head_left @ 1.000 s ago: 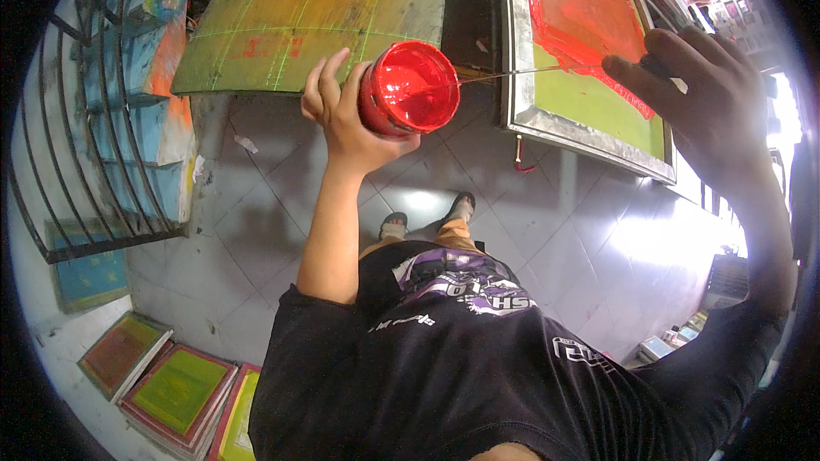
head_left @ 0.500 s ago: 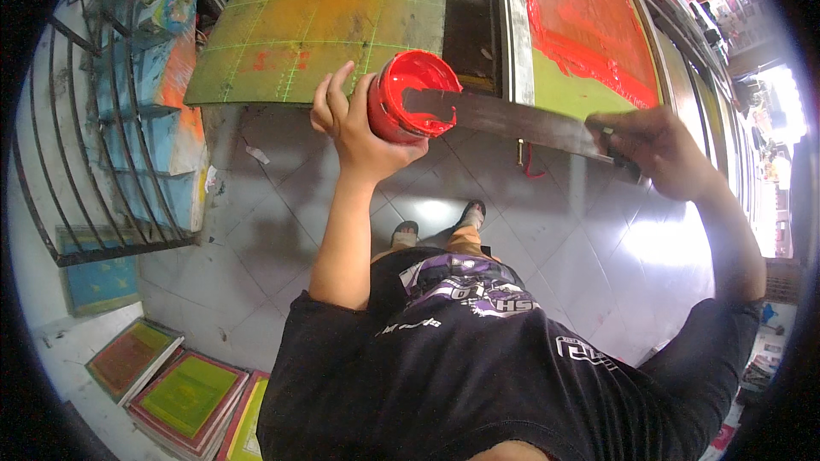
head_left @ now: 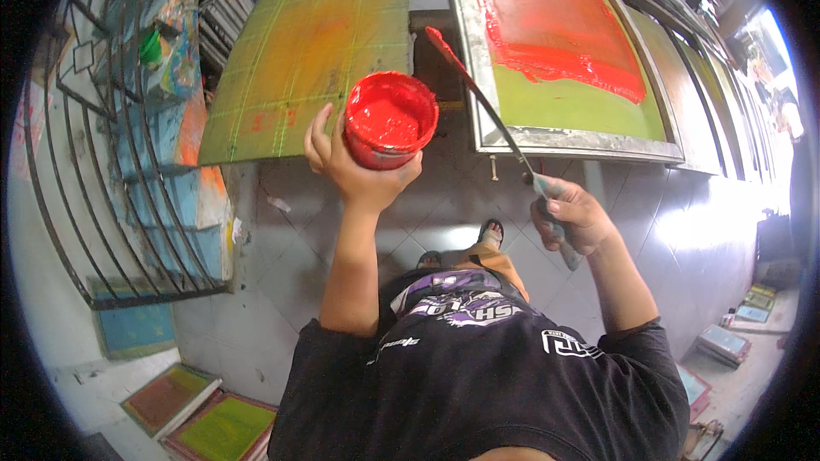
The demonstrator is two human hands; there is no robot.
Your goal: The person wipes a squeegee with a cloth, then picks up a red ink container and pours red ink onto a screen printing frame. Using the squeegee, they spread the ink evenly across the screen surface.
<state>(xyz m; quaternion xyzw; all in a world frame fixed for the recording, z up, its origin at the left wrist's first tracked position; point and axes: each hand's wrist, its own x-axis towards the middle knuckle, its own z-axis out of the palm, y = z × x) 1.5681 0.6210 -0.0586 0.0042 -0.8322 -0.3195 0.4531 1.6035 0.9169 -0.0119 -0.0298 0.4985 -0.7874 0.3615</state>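
My left hand (head_left: 366, 177) is closed round a tub (head_left: 384, 156) of bright red ink, its mouth facing up. The fingers wrap its left side and underside. In my right hand (head_left: 582, 215) is the handle of a long ink spatula (head_left: 489, 109), blade slanting up and to the left, edge nearly toward me. Red ink coats its tip, which is apart from the tub. Right of the blade lies a screen printing frame (head_left: 581, 150) with a metal rim. Thick red ink (head_left: 564, 66) covers the far part of its mesh; the near strip is yellow-green.
A green, orange-stained board (head_left: 316, 43) with grid lines lies left of the frame, a dark gap between them. A black metal railing (head_left: 141, 297) stands at the left. Several screens (head_left: 224, 427) lie at lower left; more frames line the right.
The spatula has come out of the tub, and its blade has swung to point up and away. My right hand has moved left and nearer to me. The view has shifted slightly.
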